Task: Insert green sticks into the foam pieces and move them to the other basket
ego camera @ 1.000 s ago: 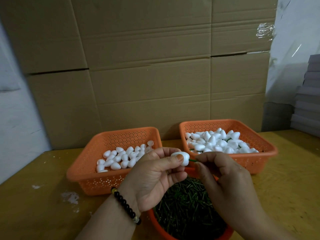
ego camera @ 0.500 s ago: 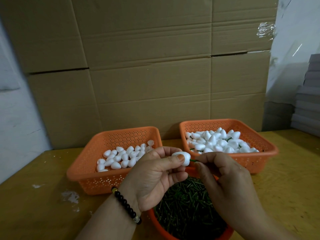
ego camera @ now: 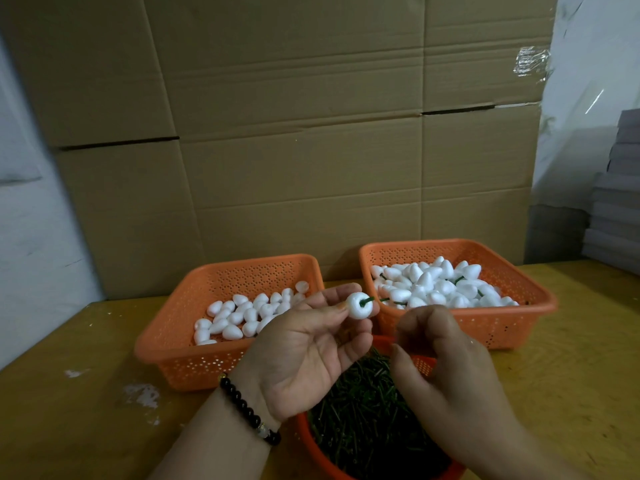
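Note:
My left hand (ego camera: 304, 351) pinches a white foam piece (ego camera: 359, 305) between thumb and fingertips, with a green stick (ego camera: 366, 299) poking out of its end. My right hand (ego camera: 446, 372) hovers just to the right, fingers curled, holding nothing that I can see, apart from the foam. Below both hands sits a round orange basket (ego camera: 420, 362) full of green sticks (ego camera: 367, 417). The left orange basket (ego camera: 194, 348) holds plain foam pieces (ego camera: 242, 317). The right orange basket (ego camera: 502, 327) is heaped with foam pieces, some showing green sticks (ego camera: 433, 284).
Everything stands on a yellow wooden table (ego camera: 69, 410) with white paint marks. A wall of flattened cardboard (ego camera: 294, 133) rises right behind the baskets. Stacked grey sheets (ego camera: 616, 202) stand at the far right.
My right hand has let go of the green stick and drawn back down to the right. The stick now sits in the foam, which my left hand has turned end-on toward me.

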The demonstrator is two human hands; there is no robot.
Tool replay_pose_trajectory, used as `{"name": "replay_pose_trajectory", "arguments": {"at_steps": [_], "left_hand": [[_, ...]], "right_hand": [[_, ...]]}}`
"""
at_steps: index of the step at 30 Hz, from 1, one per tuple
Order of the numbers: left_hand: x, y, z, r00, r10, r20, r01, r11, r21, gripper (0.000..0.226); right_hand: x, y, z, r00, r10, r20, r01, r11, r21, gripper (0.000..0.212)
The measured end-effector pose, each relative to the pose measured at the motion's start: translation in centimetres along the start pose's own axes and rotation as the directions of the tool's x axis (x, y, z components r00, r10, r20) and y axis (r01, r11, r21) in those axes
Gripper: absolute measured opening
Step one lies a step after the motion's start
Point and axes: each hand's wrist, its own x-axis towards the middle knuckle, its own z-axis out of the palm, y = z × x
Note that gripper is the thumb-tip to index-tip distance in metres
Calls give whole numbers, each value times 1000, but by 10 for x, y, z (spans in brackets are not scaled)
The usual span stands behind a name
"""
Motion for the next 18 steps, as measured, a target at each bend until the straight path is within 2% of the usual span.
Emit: {"name": "replay_pose_trajectory", "arguments": {"at_steps": [3,7,14,16,18], "left_hand": [[-1,1,0,998,-17,61,23,995,-95,23],[0,2,-1,997,-2,73,12,991,-131,27],[3,-2,-3,999,-5,47,13,984,-179,23],[5,-4,-4,1000,1,4,0,983,-182,21],[8,-8,-4,997,31,-72,-40,990,-133,28]], "right_hand": [[0,1,-1,981,16,191,9,992,-127,10],[-3,4,3,923,-18,384,124,960,-252,20],[-7,11,8,868,-21,496,220,912,-347,31],[-7,11,8,857,-14,515,234,901,-365,33],[-7,10,8,846,-7,534,247,892,-379,35]]}}
